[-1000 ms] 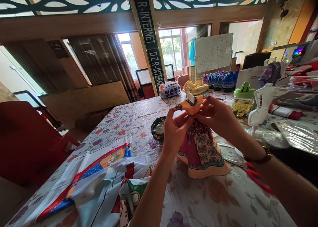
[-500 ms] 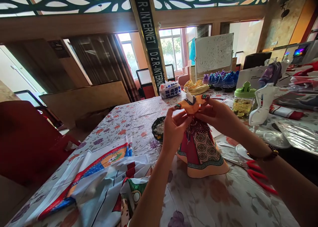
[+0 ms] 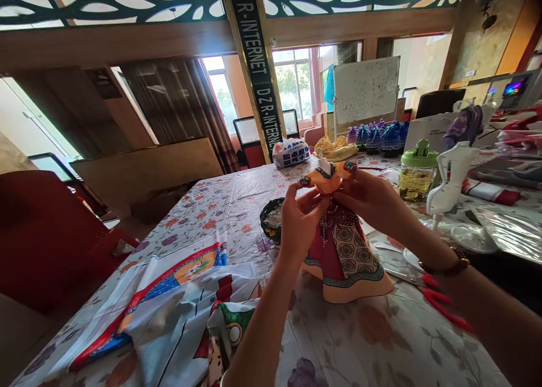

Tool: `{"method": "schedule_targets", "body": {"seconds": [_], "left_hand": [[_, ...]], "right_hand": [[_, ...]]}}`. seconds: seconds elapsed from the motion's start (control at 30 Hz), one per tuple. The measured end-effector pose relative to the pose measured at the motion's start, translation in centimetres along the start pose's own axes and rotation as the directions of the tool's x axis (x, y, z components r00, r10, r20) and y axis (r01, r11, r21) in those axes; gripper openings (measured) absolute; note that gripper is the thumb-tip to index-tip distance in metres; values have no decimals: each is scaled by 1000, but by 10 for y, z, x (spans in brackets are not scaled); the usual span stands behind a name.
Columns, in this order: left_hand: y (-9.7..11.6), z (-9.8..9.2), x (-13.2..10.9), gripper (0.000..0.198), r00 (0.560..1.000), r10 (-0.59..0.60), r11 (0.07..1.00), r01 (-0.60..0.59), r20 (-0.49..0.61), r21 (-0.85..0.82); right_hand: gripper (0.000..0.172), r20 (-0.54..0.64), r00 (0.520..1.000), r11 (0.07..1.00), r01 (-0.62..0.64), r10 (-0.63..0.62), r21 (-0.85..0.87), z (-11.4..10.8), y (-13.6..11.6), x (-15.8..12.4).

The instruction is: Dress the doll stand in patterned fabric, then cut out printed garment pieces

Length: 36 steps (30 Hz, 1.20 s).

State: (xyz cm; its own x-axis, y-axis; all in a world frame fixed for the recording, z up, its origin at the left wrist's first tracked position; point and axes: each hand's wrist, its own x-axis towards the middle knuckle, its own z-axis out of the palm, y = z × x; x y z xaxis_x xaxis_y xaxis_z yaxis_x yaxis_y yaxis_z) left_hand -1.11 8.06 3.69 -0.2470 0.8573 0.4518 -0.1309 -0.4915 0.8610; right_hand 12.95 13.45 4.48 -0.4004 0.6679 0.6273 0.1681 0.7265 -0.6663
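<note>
A small doll mannequin wearing an orange top and a long maroon patterned dress (image 3: pixel 345 251) stands upright on the table in front of me. My left hand (image 3: pixel 298 220) pinches the left side of the orange doll top (image 3: pixel 325 181) at the waist and sleeve. On the other side, my right hand (image 3: pixel 368 192) has its fingers closed on the top's right side near the waist. White neck and shoulders of the mannequin (image 3: pixel 323 164) show above the collar. My fingers partly hide the waist.
Red-handled scissors (image 3: pixel 444 302) lie right of the dress. A bare white mannequin (image 3: pixel 449 178) and a green-lidded jar (image 3: pixel 418 172) stand behind them. Left are a dark basket (image 3: pixel 271 223) and printed fabric (image 3: pixel 169 313). Several blue and purple dressed figures (image 3: pixel 379 135) stand at the back.
Hardly anything differs: both hands keep their hold on the doll's top. The whole view has shifted slightly, with things a few pixels further right.
</note>
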Motion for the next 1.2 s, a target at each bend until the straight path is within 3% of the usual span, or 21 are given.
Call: {"method": "schedule_targets", "body": {"seconds": [0.13,0.27,0.43,0.5,0.7,0.9,1.03,1.2], "left_hand": [[-1,-4,2,36,1000,-3,1000,4,-28,14],[-2,-5,3,33,999,-1,1000,2,-47,20],[-3,-4,3,32,1000,5,1000,-4,-30,22],[-4,-3,3,34,1000,6,1000,-6,-20,24],[-5,-3,2,34,1000,6,999,-7,2,36],[-3,-1,1,33,1000,8,999,-9,5,33],[-3,-1,0,30,1000,7,999,-7,0,35],[-3,0,0,31,1000,7,999,-6,-9,40]], "right_hand": [[20,126,992,1000,-7,7,5,-10,2,0],[13,83,996,990,-18,30,-140,-21,-8,-3],[12,-49,968,901,212,-248,-378,-14,-16,-3],[14,-42,949,882,272,-312,-385,-10,-12,-2],[15,-31,943,873,293,-331,-389,-7,0,-1],[19,25,902,845,412,-430,-342,-5,2,-4],[21,46,895,850,437,-444,-296,-5,5,-5],[22,125,897,824,439,-424,-358,-6,8,-4]]}}
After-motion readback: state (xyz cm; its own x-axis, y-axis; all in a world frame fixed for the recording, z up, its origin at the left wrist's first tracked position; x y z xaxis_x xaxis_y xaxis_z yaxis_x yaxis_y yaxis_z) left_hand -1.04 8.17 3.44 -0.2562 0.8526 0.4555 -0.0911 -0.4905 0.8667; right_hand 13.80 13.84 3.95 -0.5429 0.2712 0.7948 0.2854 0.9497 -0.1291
